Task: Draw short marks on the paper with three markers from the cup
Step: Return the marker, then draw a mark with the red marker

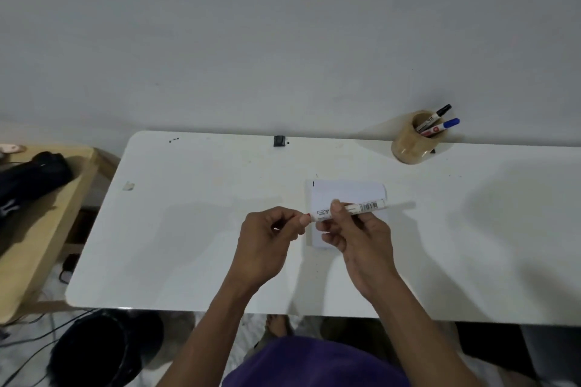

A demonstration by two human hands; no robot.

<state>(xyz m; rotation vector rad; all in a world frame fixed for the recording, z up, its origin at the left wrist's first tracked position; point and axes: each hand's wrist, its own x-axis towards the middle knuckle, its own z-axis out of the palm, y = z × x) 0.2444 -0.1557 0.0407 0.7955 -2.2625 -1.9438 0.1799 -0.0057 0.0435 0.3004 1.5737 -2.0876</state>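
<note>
Fingers: my right hand (361,239) pinches the marker (352,209) mid-barrel; my left hand (267,239) is curled closed at its left end, thumb and fingertips touching the tip end.
Cap: hidden inside my left fist, so I cannot tell whether it is on or off.
Position: marker lies level above the paper (345,195), which sits mid-table (188,229).
Risk: pushing the cap on crooked could ink my fingers; a slip could streak the paper.
Marker look: white barrel, barcode near the right end, printed label.
Paper: one short dark mark at its top-left corner.
Cup (412,141): well apart at the far right, holding two more markers.
</note>
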